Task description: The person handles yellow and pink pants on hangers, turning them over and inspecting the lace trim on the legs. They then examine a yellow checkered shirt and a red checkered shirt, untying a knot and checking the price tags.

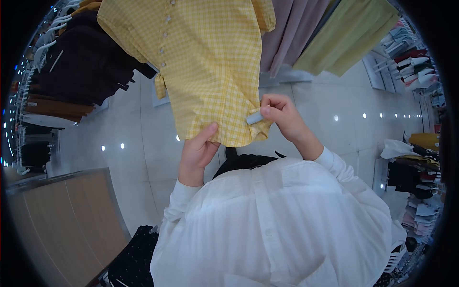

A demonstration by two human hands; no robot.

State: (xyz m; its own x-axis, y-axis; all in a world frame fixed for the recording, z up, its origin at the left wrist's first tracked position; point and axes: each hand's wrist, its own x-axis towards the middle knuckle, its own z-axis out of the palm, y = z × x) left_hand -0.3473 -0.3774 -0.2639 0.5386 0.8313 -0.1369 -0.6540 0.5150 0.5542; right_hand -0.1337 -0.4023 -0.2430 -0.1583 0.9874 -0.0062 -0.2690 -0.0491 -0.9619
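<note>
A yellow-and-white gingham shirt (pixel 210 62) with short sleeves and a row of buttons hangs in front of me. My left hand (pixel 197 155) is closed on its bottom hem, thumb on top and the other fingers behind the cloth. At the right side of the hem, my right hand (pixel 289 122) pinches a small pale grey label (pixel 255 117), along with a bit of folded fabric. The label stands out against the checks; any print on it is too small to read. The top of the shirt is cut off by the frame.
Dark clothes (pixel 81 62) hang on white hangers at the left. Pink trousers (pixel 291 33) and yellow-green trousers (pixel 351 36) hang behind the shirt. A wooden panel (pixel 67 225) stands lower left. More garment racks (pixel 416 167) line the right, above a shiny tiled floor (pixel 330 115).
</note>
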